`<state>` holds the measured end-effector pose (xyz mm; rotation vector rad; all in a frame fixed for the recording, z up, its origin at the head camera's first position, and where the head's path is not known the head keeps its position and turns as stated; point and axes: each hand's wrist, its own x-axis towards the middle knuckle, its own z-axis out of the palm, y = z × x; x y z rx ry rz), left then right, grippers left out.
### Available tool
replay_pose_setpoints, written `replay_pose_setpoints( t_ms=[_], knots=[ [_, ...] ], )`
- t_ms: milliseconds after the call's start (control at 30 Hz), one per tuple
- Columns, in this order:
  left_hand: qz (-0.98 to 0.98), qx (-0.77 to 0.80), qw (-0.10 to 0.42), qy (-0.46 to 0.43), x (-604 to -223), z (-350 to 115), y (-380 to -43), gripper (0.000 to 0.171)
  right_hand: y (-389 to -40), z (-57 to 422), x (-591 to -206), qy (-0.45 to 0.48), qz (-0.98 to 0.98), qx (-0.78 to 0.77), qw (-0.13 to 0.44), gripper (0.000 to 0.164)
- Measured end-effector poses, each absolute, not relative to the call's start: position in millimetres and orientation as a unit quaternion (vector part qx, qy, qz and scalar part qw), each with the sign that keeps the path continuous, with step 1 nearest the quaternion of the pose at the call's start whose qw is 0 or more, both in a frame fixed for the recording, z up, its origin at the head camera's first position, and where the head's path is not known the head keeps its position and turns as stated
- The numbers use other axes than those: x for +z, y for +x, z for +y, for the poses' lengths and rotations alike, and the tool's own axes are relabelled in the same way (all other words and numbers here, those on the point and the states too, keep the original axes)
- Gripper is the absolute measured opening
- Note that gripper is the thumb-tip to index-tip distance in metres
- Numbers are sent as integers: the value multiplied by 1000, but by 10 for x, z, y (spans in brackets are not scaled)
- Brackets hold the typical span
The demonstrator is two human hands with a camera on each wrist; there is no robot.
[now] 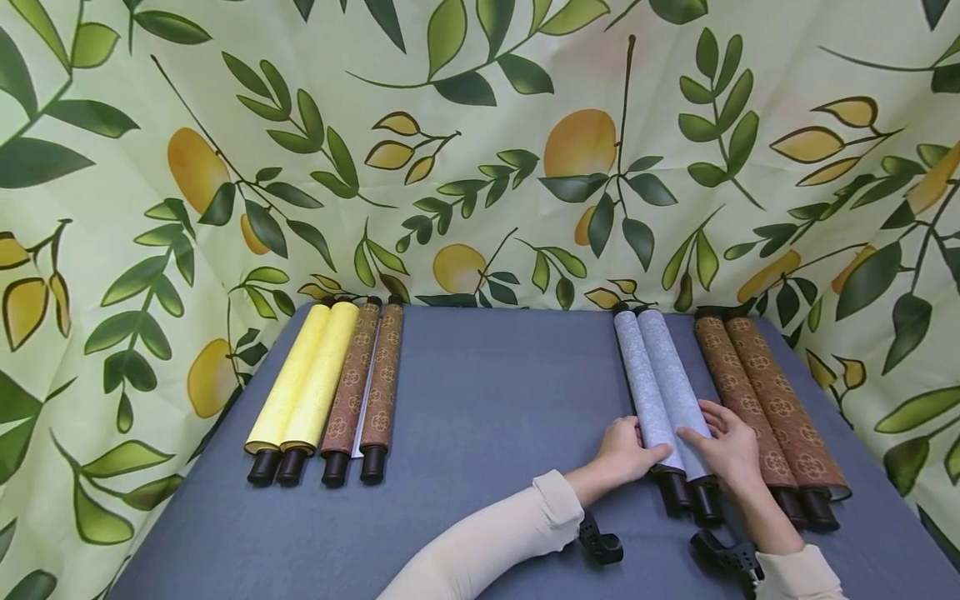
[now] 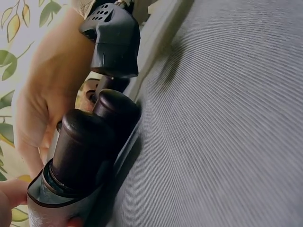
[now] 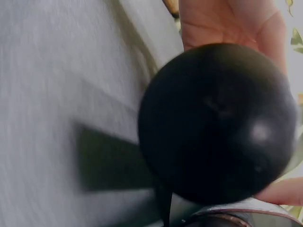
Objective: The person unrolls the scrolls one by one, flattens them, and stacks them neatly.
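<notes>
Two light blue rolled scrolls lie side by side on the right half of the table, their dark end knobs toward me. My left hand (image 1: 626, 450) grips the left blue scroll (image 1: 645, 379) near its lower end, thumb on top and fingers at its left side. The right blue scroll (image 1: 672, 371) is held by my right hand (image 1: 726, 446), its thumb on top and fingers round the right side. In the left wrist view a dark knob (image 2: 81, 146) sticks out of the roll. A round knob end (image 3: 218, 123) fills much of the right wrist view.
Two brown patterned scrolls (image 1: 780, 400) lie just right of my right hand. On the left of the grey-blue table (image 1: 495, 400) are two yellow scrolls (image 1: 318, 367) and two more brown scrolls (image 1: 378, 383). A leaf-and-fruit patterned cloth (image 1: 480, 167) hangs behind.
</notes>
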<state>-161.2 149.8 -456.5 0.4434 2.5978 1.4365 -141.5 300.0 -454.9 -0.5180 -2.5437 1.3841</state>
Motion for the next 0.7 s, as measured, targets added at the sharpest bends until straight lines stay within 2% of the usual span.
replay_pose_setpoints(
  t_ms=[700],
  knots=[
    [831,517,102,177,-4587,780,-1659,24,-1462,2369,-4521,-162,-843,509,54,59]
  ],
)
